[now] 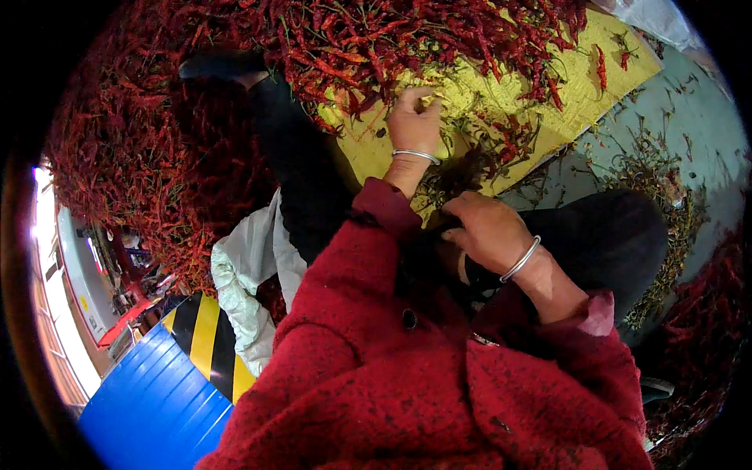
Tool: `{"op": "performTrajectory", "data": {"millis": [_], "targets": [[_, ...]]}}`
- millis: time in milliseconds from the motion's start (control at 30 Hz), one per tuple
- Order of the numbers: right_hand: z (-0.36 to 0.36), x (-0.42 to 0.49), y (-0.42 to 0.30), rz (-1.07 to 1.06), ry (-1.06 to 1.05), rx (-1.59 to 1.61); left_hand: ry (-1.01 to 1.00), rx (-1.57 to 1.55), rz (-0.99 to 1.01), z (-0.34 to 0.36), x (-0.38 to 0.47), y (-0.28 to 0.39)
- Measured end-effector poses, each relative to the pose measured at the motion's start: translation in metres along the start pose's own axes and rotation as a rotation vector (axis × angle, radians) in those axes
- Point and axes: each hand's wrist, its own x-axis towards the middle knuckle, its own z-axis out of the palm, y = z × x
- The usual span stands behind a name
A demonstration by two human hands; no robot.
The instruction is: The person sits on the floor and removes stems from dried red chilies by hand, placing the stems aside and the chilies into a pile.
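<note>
My left hand, with a silver bangle at the wrist, reaches over a yellow woven sheet. Its thumb and fingers curl close together beside the near edge of a large heap of dried red chili peppers. Whether a small piece is pinched there is hidden. Nearer my body, my right hand hangs over my lap, thumb and forefinger apart and no thing visible between them. Just beyond it lies a dark little pile of chili stems and scraps. A few broken red chilies rest on the sheet beside that pile.
Chilies heap up around my outstretched leg. A band of loose stems covers the grey-green floor at right. At lower left are a white woven sack, a blue ribbed panel and a yellow-black striped edge.
</note>
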Motion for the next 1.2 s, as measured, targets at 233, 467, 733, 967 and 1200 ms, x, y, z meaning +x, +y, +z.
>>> {"op": "performTrajectory", "data": {"millis": [233,467,733,967,1200], "targets": [[0.002,-0.002,0.002,-0.001,0.005,-0.031,-0.26,-0.15,-0.242,0.001,-0.004,0.038],[0.001,0.0,0.0,0.026,-0.016,-0.051,-0.309,0.634,0.385,0.031,-0.004,0.015],[0.006,-0.001,0.003,-0.038,0.061,-0.018,-0.607,-1.249,-0.451,-0.032,-0.012,0.041],[-0.003,-0.007,-0.006,0.015,-0.018,-0.009,-0.503,-0.51,-0.305,0.015,-0.004,0.059],[-0.011,-0.003,-0.002,0.086,-0.161,-0.156,-0.556,0.617,0.375,0.076,0.019,0.043]]}}
